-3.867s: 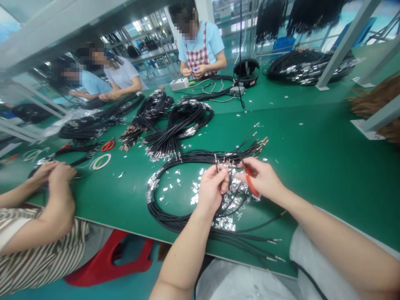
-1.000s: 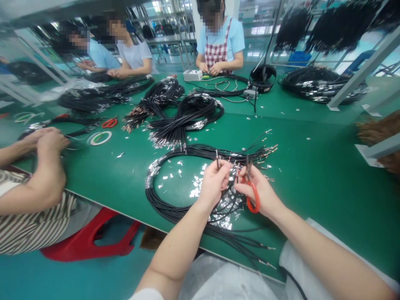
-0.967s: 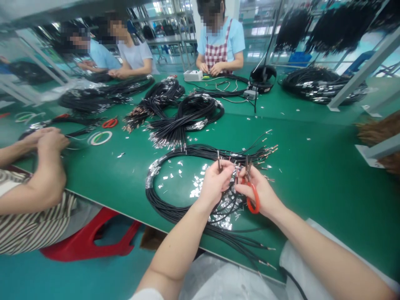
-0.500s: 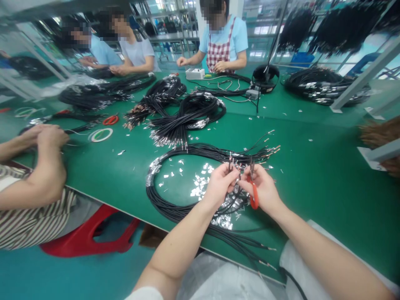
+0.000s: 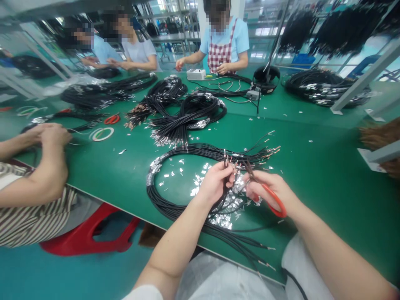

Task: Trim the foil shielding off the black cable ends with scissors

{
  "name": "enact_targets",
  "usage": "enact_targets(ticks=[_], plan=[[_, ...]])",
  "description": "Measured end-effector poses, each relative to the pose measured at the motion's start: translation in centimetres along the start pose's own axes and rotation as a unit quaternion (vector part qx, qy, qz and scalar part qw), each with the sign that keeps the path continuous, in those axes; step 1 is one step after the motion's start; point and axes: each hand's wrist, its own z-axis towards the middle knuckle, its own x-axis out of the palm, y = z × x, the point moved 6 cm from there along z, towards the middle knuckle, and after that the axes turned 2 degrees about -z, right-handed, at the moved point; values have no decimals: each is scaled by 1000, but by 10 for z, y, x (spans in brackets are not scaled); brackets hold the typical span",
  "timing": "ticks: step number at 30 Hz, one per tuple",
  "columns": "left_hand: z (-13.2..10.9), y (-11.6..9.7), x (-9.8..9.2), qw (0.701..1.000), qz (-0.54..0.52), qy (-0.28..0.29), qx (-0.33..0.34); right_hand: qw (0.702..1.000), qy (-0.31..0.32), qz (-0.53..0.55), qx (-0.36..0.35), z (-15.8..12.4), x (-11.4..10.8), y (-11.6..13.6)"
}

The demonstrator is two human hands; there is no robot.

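My left hand [image 5: 215, 183] pinches the end of a black cable [image 5: 224, 155], holding it upright over the green table [image 5: 315, 175]. Close beside it, my right hand [image 5: 270, 187] grips red-handled scissors [image 5: 271, 199], blades pointing up and left toward the cable tip. Below both hands lies a large coil of black cables [image 5: 165, 200] with copper-tipped ends fanned out to the right, and a heap of silver foil scraps [image 5: 225, 204] sits inside the coil.
Further bundles of black cables [image 5: 187, 112] lie across the table's middle and far side. A person's hands [image 5: 50, 137] work at the left beside a tape ring [image 5: 101, 134] and red scissors [image 5: 111, 119]. Three other people work along the far edge. A red stool [image 5: 90, 237] stands below.
My right hand has shifted right and down a little, tilting the scissors so the red handle swings out to the right. My left hand keeps the cable end pinched.
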Motion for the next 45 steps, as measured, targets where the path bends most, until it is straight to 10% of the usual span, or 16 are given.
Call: enact_targets(ticks=[7,21,25,31,45], plan=[[-2,-7,0,998,4,-29,64,992,57,32,111,-2,19,-14],[-4,-7,0,998,6,-18,62,976,85,185,76,-1,21,-12],[-2,-5,0,993,74,-22,93,974,4,224,47,-1,9,-7],[-9,2,16,938,301,3,171,956,-281,49,-68,-7,-31,12],[-9,26,17,984,180,2,6,964,-242,32,-105,-1,-24,10]])
